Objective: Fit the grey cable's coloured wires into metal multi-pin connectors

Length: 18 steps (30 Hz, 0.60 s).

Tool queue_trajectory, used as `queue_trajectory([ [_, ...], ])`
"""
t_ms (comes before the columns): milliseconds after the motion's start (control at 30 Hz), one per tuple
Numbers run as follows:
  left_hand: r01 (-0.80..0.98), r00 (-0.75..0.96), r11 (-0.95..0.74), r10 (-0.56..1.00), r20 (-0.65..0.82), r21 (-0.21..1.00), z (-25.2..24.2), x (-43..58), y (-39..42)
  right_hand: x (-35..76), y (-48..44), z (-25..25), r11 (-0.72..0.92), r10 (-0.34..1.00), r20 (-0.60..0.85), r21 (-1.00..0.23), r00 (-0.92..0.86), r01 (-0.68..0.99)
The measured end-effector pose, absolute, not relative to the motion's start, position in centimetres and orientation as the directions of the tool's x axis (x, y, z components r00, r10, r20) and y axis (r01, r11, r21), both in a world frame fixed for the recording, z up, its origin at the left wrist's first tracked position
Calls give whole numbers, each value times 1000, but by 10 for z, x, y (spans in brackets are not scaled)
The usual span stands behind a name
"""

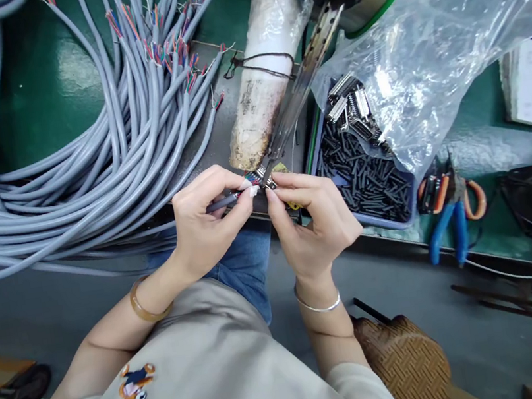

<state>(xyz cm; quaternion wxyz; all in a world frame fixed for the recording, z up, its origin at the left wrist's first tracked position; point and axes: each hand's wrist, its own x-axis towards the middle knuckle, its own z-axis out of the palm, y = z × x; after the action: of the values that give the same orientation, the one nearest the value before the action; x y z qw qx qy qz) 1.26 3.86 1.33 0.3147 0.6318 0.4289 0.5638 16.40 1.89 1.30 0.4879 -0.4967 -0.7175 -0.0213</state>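
Note:
My left hand [213, 214] pinches the end of a grey cable [223, 202] whose thin coloured wires [253, 178] fan out past the fingertips. Fingers of my right hand [310, 209] are closed on a small metal connector [270, 183] at the bench edge. The wire ends meet the connector, though fine contact is too small to tell. Right above them comes down the tip of a soldering iron [280, 132], fixed in a stand. Beside it hangs a white, scorched, plastic-wrapped tube [255, 94]. A yellow piece [291, 205] shows partly behind my right fingers.
A large bundle of grey cables [94, 185] with stripped ends covers the left bench. At right stands a blue bin [409, 201] of black sleeves [362, 175] and metal connectors [349, 104] under a clear plastic bag [423, 49]. Pliers [456, 218] lie further right; a woven stool [405, 362] is below.

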Motion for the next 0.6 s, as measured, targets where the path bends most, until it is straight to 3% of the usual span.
queue_trajectory([
  [333,236,27,-326,944,329,916,12,11,33,169,12,7,522,693,716,-419,-84,743],
  [600,246,34,-370,927,373,896,12,11,31,170,10,7,540,670,734,-380,-110,751],
])
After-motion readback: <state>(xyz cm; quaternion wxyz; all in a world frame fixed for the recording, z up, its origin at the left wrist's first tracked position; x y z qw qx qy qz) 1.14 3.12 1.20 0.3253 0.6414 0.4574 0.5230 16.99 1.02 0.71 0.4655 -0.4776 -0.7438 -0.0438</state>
